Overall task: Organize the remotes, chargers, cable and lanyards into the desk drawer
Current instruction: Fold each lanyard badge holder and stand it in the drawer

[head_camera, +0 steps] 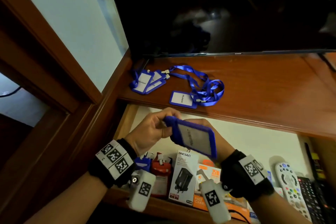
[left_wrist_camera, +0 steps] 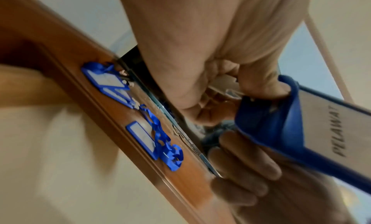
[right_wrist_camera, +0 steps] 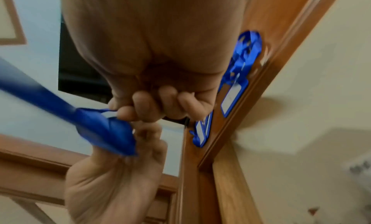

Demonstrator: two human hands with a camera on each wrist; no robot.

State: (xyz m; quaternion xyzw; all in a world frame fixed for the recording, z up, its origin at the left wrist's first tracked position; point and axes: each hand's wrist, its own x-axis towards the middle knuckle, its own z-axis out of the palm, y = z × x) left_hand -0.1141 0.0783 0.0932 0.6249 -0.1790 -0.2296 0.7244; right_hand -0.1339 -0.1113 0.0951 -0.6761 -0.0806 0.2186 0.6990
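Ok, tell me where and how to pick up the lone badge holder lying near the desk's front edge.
Pinch the lone badge holder by its short end nearest the drawer, coming from the front. It lies flat on the desk top, and that end looks free, while the far end runs into the tangled blue strap.

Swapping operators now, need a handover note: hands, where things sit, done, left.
Left hand pinches the top end of a blue badge holder; right hand holds it from beneath, above the open drawer.
Done: charger boxes, remotes and a red holder lie in the drawer.
Left: held badge, plus the blue lanyards and badges on the desk top.
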